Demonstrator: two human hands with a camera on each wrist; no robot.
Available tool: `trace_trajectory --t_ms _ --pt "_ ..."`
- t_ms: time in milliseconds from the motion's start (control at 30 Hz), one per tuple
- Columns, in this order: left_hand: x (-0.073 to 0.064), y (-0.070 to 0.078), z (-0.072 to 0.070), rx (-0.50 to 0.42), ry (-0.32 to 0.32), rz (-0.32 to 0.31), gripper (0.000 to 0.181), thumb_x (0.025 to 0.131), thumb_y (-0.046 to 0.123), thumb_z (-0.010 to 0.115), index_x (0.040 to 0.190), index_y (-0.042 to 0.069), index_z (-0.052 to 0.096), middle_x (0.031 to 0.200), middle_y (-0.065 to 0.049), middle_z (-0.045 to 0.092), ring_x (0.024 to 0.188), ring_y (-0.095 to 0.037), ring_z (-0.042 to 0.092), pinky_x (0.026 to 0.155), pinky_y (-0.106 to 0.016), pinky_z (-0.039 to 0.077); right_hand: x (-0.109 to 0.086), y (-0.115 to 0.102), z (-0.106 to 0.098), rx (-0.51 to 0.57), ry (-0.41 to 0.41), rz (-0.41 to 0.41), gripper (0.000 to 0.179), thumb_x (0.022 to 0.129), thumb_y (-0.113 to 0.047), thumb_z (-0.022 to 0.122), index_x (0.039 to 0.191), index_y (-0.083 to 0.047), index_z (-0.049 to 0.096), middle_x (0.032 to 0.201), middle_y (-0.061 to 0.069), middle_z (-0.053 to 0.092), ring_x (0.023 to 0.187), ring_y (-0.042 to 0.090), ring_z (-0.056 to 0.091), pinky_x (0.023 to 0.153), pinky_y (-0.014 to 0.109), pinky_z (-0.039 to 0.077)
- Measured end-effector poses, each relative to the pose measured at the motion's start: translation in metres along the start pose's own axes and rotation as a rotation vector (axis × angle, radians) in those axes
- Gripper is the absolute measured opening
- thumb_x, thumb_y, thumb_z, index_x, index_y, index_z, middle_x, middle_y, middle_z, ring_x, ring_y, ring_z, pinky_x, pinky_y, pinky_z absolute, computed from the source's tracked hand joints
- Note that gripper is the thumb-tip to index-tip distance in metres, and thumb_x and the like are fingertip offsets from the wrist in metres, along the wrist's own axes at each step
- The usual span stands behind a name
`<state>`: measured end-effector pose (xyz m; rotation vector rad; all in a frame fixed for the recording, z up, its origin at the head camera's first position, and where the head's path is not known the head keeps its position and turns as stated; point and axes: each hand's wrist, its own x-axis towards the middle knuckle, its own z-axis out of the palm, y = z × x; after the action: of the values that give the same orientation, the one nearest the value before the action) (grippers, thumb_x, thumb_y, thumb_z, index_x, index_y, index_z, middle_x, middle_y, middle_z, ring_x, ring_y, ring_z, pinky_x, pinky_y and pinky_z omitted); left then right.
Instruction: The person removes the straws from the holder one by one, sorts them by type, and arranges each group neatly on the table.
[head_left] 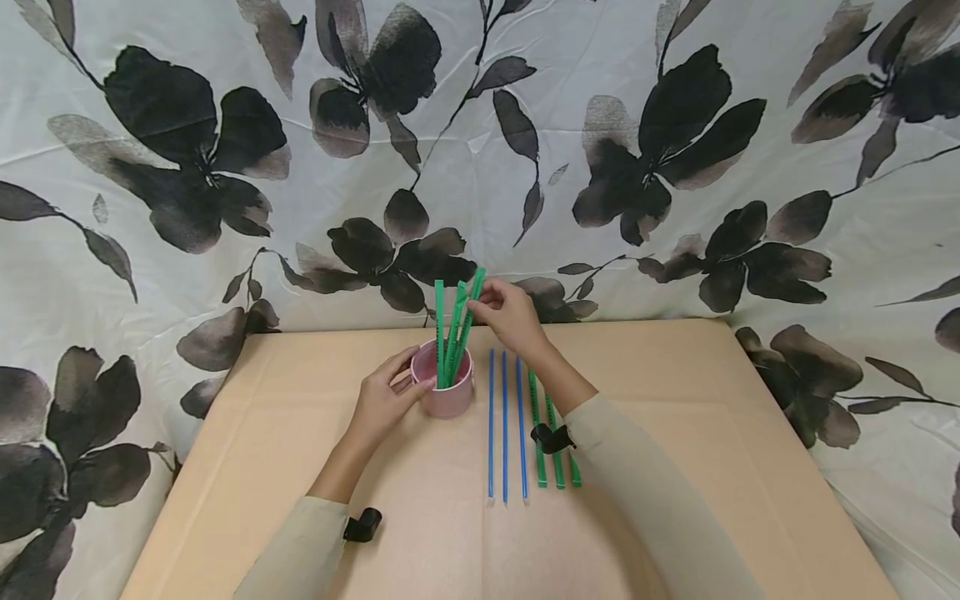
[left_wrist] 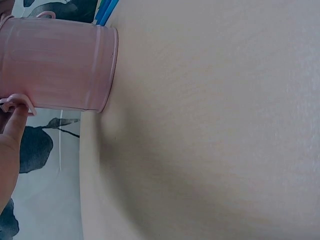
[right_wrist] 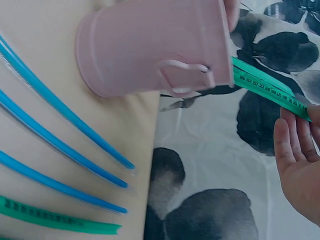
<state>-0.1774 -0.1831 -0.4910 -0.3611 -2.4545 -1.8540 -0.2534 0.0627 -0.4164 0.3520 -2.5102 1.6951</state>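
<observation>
A small pink metal bucket (head_left: 448, 404) with side handles stands upright near the table's far edge. My left hand (head_left: 378, 396) holds it by the left side, thumb at the front of the rim, a finger at the looped handle (left_wrist: 20, 100) in the left wrist view. Three green rulers stand in the bucket, leaning apart. My right hand (head_left: 512, 315) pinches the upper end of the rightmost green ruler (head_left: 471, 312), whose lower part is inside the bucket. Printed scale marks show on that ruler in the right wrist view, where the bucket (right_wrist: 150, 50) hides its lower end.
Right of the bucket, three slim blue sticks (head_left: 505, 433) lie side by side on the tan table (head_left: 420, 517). Several green rulers (head_left: 539, 454) lie beside them, partly under my right forearm. A floral cloth (head_left: 480, 167) hangs behind the table.
</observation>
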Motion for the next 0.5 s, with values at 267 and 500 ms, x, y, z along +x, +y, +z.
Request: trace_trajectory --t_ms 267,500 --pt "0.001 0.001 0.002 0.002 0.003 -0.025 0.065 0.089 0.008 0.081 0.147 -0.002 0.053 0.148 -0.024 0.055 0.137 -0.042 0.054 0.11 -0.042 0.052 -0.002 -0.014 -0.023 0.072 0.016 -0.05 0.017 0.1 -0.013 0.07 0.11 0.0 0.067 0.1 0.015 0.069 0.095 0.037 0.07 0.075 0.024 0.061" --pt "0.001 0.003 0.003 0.01 -0.002 -0.042 0.066 0.09 0.005 0.08 0.148 -0.005 0.05 0.15 -0.028 0.051 0.139 -0.044 0.052 0.111 -0.045 0.051 -0.003 -0.026 -0.044 0.173 0.028 -0.081 0.021 0.1 -0.009 0.069 0.115 0.005 0.065 0.102 0.014 0.068 0.093 0.035 0.072 0.082 0.038 0.067"
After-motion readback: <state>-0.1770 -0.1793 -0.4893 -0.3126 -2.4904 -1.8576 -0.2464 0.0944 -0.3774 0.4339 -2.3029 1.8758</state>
